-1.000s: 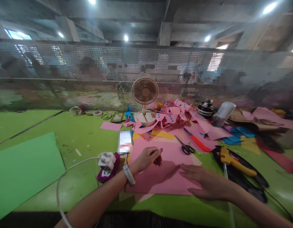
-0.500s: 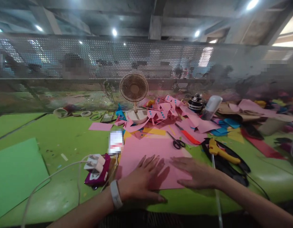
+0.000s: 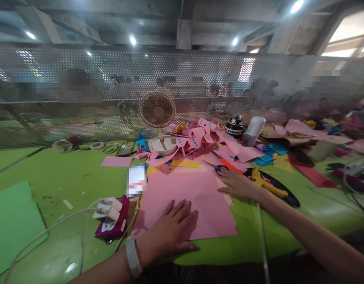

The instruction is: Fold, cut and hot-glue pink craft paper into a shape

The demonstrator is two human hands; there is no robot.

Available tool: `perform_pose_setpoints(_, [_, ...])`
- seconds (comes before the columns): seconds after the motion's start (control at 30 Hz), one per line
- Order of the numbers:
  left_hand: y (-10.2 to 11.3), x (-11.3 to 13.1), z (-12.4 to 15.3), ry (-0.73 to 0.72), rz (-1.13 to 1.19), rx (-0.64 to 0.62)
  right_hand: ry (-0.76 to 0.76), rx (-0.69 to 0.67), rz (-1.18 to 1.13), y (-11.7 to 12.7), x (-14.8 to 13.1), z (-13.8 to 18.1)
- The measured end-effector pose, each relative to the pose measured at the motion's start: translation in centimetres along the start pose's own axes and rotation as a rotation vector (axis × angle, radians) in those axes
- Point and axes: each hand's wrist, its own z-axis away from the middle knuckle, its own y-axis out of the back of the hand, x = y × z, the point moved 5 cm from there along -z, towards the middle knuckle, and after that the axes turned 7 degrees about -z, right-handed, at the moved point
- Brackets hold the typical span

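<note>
A large pink sheet of paper (image 3: 205,197) lies on the green table in front of me. My left hand (image 3: 170,228), with a pale band at the wrist, rests flat on its lower left part, fingers spread. Beyond the sheet's right edge, my right hand (image 3: 238,183) reaches with outstretched fingers to the dark handles of the scissors (image 3: 220,168). Its fingertips partly cover the handles, and no grip on them shows. Close behind the scissors lies a red-orange tool (image 3: 231,165), perhaps a cutter. A yellow glue gun (image 3: 267,185) lies on a black tray under my right forearm.
Left of the sheet are a phone (image 3: 136,180), white plugs (image 3: 108,209) with cables and a purple box (image 3: 114,228). A fan (image 3: 157,110) stands behind, beside piled pink paper pieces (image 3: 196,136). Green sheets (image 3: 16,228) lie far left; a perforated screen (image 3: 182,79) bounds the back.
My right hand has moved from the pink sheet forward to the scissors' handles. The left hand stays flat on the sheet. The whole view has shifted slightly.
</note>
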Motion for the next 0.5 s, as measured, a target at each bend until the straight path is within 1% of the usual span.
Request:
perform_pose_setpoints(0.07, [-0.3, 0.1, 0.0, 0.001, -0.074, -0.003, -0.006, -0.073, -0.076, 0.2, -1.3, 1.7])
perform_pose_setpoints(0.2, [-1.3, 0.0, 0.0, -0.018, -0.297, 0.009, 0.133, -0.29, -0.242, -1.0, -5.2, 5.1])
perform_pose_setpoints(0.27, [-1.5, -0.2, 0.0, -0.035, -0.372, 0.024, 0.164, -0.326, -0.259, -1.7, -6.2, 6.1])
perform_pose_setpoints(0.33, [-1.4, -0.4, 0.0, -0.058, -0.358, 0.037, 0.188, -0.275, -0.284, -2.0, -6.6, 6.4])
perform_pose_setpoints(0.4, [-0.8, -0.5, 0.1, -0.058, -0.272, 0.079, 0.229, -0.167, -0.357, -1.8, -6.6, 6.1])
perform_pose_setpoints(0.47, [0.1, -0.4, 0.4, -0.021, -0.147, 0.163, 0.25, -0.07, -0.444, -1.4, -6.3, 5.6])
perform_pose_setpoints(0.5, [0.7, -0.2, 0.6, 0.006, -0.082, 0.215, 0.232, -0.034, -0.48, -1.2, -6.1, 5.2])
